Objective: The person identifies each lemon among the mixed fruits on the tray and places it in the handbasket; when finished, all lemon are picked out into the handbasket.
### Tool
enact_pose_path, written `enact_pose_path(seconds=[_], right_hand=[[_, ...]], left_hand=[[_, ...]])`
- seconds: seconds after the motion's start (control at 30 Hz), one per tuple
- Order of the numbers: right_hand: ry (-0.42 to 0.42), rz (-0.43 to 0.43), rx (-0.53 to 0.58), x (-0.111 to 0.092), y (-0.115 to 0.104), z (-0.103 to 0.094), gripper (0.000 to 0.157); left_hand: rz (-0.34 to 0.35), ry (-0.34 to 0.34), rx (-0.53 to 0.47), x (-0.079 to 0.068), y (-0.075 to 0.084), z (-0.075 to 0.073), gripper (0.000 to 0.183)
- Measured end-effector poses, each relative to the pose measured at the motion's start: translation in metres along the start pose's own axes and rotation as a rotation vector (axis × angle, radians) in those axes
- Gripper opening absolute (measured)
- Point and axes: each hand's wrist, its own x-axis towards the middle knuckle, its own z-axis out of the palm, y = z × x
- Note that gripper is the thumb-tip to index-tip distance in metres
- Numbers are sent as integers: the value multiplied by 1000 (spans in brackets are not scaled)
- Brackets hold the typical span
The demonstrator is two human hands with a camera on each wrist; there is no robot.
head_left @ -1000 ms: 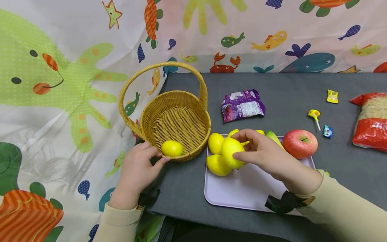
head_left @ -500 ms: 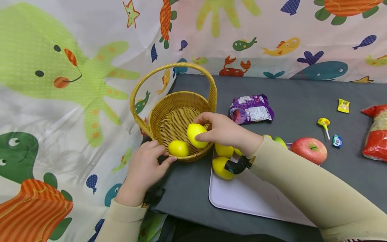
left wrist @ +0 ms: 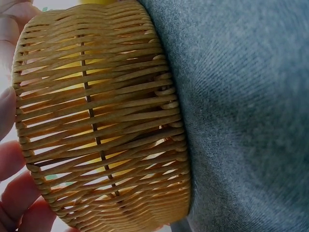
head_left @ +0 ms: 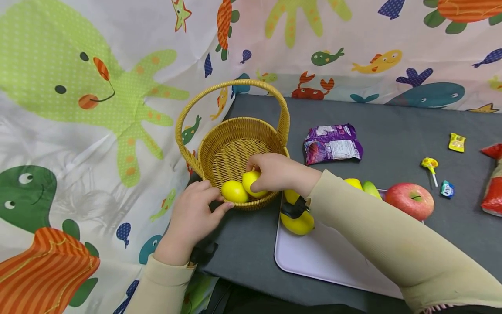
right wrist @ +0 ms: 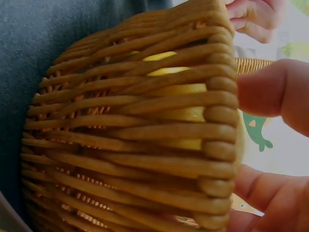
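Note:
A round wicker basket (head_left: pixel 243 126) with a tall handle stands near the table's left edge. My left hand (head_left: pixel 196 213) grips its near rim; fingertips (left wrist: pixel 19 195) show along the rim in the left wrist view. One lemon (head_left: pixel 234 192) lies inside against the near wall. Beside it, my right hand (head_left: pixel 276 172) holds a second lemon (head_left: pixel 250 179) low in the basket, between thumb and fingers. Through the weave in the right wrist view, yellow lemon skin (right wrist: pixel 181 113) shows.
On a pale tray (head_left: pixel 313 257) sit several lemons (head_left: pixel 299 223), partly hidden by the right forearm, and an apple (head_left: pixel 409 200). A purple packet (head_left: pixel 333 144) lies behind. Farther right are a lollipop (head_left: pixel 430 164), two small candies (head_left: pixel 457 142) and a red bag (head_left: pixel 493 187).
My right hand has carried a lemon from above the tray leftward and down into the basket, next to the first lemon. The left hand stays at the rim. The head view has shifted slightly.

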Motion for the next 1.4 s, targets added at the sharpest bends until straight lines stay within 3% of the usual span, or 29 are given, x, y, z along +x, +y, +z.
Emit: enact_pose_path(seconds=[0.27,0.63,0.93,1.07,1.2,1.4], right_hand=[[-62,37,-36,7,-6,3,47],[-91,28,-75,15,-9,18,36],[-52,24,-65,3,-10,9,54],[23,21,33,-16,-8,-4,48],[105,14,216,-43,-4,-20,38],[136,122,551,-87,15,-29,34]], left_hand=[[2,5,-7,1,1,-1,30],[12,12,-24,1,1,0,31],[9,11,-21,0,0,0,30],[8,11,-17,0,0,1,30],[4,7,-18,-1,-1,1,30],[-5,8,-19,-1,-1,1,31]])
